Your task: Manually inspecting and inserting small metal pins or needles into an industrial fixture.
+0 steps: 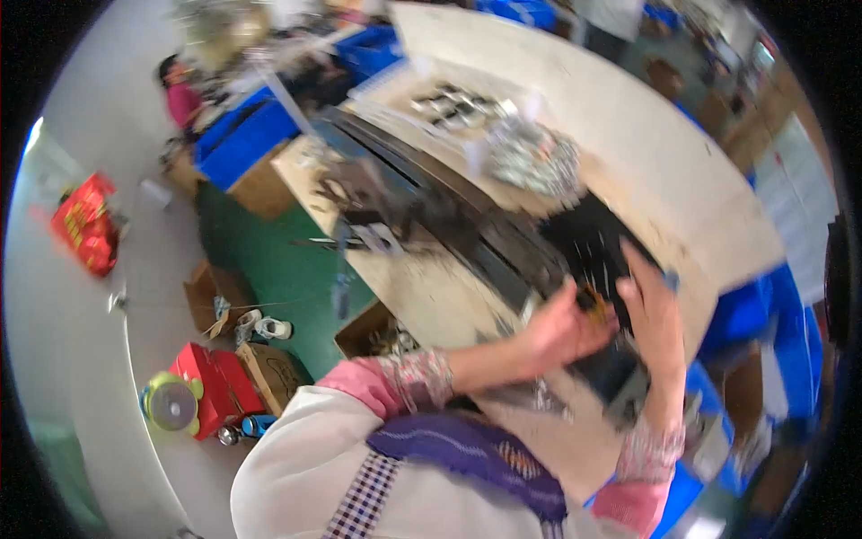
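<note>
My left hand (573, 336) was curled round a small yellow-and-black piece (589, 304), blurred in my grasp, over the worktop (417, 292) by a black mat (575, 232). My right hand (652, 316) stood just beside it, fingers stretched and apart, though I cannot tell whether they touched the piece. Beyond lay a clear bag of parts (536, 160), near a white tray (388, 95).

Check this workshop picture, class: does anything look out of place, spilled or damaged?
Yes: pale shoes sit unworn on the green floor between two cardboard boxes, left of the workbench. Loose footwear looks odd in a work area. Blur makes spills or damage hard to judge.
</note>
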